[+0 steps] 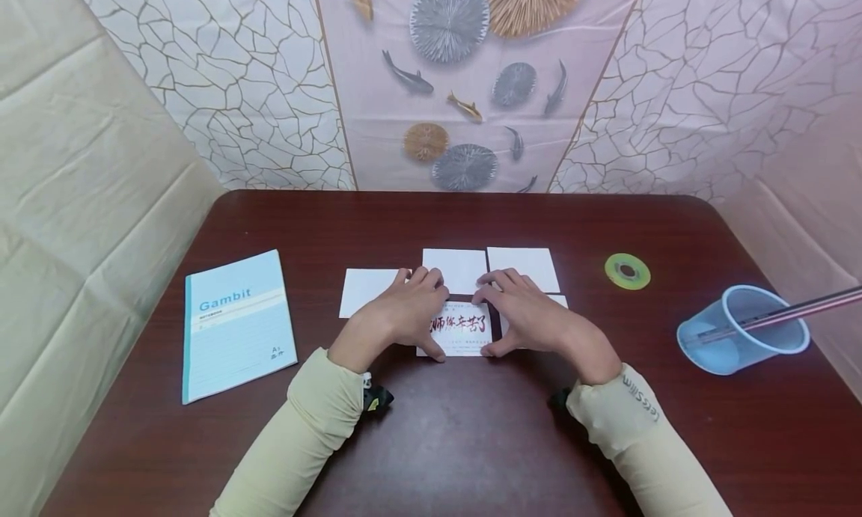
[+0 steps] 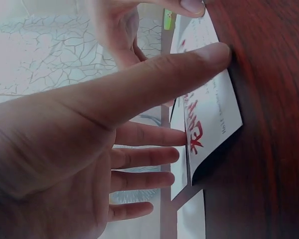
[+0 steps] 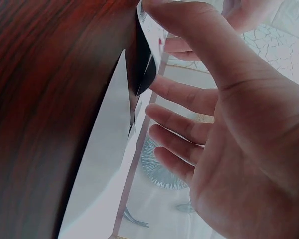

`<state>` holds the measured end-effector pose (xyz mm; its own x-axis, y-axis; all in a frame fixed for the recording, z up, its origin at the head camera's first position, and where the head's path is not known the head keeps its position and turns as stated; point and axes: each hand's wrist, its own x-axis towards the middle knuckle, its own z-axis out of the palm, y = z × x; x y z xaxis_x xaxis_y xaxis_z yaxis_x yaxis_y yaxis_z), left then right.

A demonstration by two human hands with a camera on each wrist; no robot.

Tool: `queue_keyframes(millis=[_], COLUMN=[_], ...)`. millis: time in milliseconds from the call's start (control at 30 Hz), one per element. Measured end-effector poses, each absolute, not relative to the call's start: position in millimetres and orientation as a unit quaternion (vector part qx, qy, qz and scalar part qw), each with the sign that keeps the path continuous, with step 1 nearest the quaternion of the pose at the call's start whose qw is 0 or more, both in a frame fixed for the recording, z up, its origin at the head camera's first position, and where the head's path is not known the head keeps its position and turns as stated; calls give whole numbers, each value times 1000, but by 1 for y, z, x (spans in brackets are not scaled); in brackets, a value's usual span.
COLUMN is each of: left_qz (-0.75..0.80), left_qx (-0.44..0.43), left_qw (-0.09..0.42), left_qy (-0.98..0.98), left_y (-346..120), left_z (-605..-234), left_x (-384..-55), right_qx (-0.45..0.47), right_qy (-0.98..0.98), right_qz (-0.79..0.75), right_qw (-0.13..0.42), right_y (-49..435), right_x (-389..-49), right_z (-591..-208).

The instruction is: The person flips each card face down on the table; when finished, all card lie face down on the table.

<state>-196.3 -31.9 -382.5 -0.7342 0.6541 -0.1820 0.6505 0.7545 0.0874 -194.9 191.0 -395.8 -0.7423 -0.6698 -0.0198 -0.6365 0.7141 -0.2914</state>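
Observation:
A white card with red handwritten-style characters is between both hands near the table's middle. My left hand holds its left part, thumb at the near edge and index finger at the far edge. On the right part my right hand grips the same two edges. In the right wrist view the card bows, its side edge off the table. Around it lie blank white cards: one at left, one behind, one at back right, and another partly hidden under the right hand.
A light blue notebook marked Gambit lies at left. To the right are a green ring-shaped disc and a tilted translucent blue cup holding a dark striped stick. Patterned cloth hangs behind the table.

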Motion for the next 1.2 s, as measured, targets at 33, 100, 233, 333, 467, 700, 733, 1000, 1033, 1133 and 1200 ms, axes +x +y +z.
queue_keyframes(millis=[33,100,233,333,467,700,733,1000,1033,1133,1200], left_qz=[8,7,7,7,22,79,86,124,127,164,202], left_qx=[352,356,365,370,371,363,365,391,389,376,370], left_qw=[100,98,96,96,95,80,75,-30,-42,-63,-67], left_qy=[931,929,926,924,923,925,924,911,912,910,904], left_y=[-31,-30,-29,-29,-32,-42,-42,-27,-27,-29,-32], left_z=[-383,-384,-386,-387,-385,-376,-376,-379,-378,-375,-372], left_x=[-196,-196,-196,-197,-199,-204,-205,-206,-206,-209,-211], right_qx=[-355,-356,-359,-365,-372,-364,-363,-368,-363,-336,-321], right_qy=[923,922,923,921,918,922,922,910,911,914,914], right_qz=[-135,-134,-125,-118,-118,-127,-133,-187,-193,-227,-247], right_qw=[61,63,67,65,65,36,29,-17,-20,-13,-2], right_y=[191,190,189,189,191,196,196,192,192,193,192], right_x=[-195,-195,-193,-192,-191,-194,-195,-194,-195,-194,-194], right_z=[-396,-396,-396,-396,-395,-390,-389,-381,-380,-378,-379])
